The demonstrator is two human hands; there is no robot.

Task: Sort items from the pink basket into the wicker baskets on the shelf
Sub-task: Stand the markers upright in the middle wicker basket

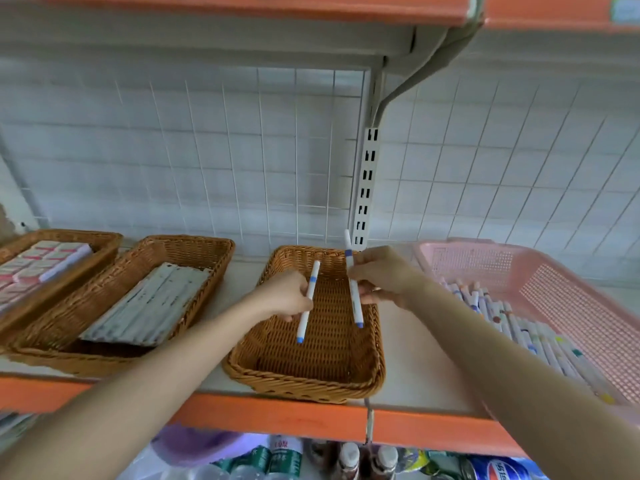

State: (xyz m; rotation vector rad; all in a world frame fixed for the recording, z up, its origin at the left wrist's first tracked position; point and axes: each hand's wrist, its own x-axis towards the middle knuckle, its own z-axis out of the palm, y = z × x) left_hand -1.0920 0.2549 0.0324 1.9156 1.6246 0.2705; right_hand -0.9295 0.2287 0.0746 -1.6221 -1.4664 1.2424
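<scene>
Left hand [287,296] and right hand [381,278] each held a white marker [308,303] in a pinching grip over a bare wicker basket [311,372] — most markers [519,327], seemingly, lay unsorted in the pink basket [554,282].

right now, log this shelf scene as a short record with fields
left hand: grips a blue-tipped white marker over the rightmost wicker basket
right hand: pinches a second blue-tipped marker over the same basket
pink basket: right of it on the shelf, holding many markers
other wicker baskets: two to the left, both holding packs
</scene>
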